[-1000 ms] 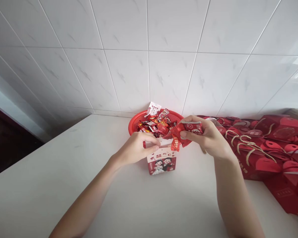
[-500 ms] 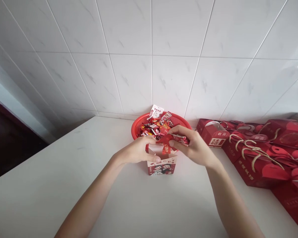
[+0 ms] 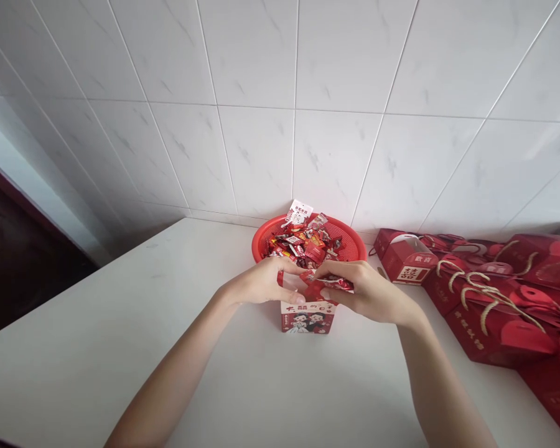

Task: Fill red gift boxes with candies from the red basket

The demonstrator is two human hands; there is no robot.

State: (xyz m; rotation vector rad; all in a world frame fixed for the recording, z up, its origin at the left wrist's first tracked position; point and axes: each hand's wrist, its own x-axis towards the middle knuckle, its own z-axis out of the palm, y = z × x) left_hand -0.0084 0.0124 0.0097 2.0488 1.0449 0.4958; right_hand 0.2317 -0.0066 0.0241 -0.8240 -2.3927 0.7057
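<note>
- A white table (image 3: pixel 121 361) stands in front of me, against a wall (image 3: pixel 336 155) of pale, grey-veined tiles.
- My right hand (image 3: pixel 368 289) pinches some red packets (image 3: pixel 338 284) between thumb and fingers, at the open top of the box; how many I hold, I cannot tell.
- My left hand (image 3: pixel 261 283) grips the box from its left side, the thumb lying along the front edge and the fingers reaching across behind the opening.
- The box (image 3: pixel 308 320) stands upright on the table between my hands, with a cartoon couple on its red front and a pale flap with red characters above.
- Just behind the box sits a red basket (image 3: pixel 361 246), perforated and partly hidden by my fingers.
- In the basket lies a heap of wrapped sweets (image 3: pixel 313 250), and a white packet (image 3: pixel 300 211) leans up at its back.
- To the right, near the wall, is a small carton (image 3: pixel 408 261) with a white label.
- Beyond it, more red cartons (image 3: pixel 483 326) crowd the table's right side, rope handles (image 3: pixel 492 314) lying over some.
</note>
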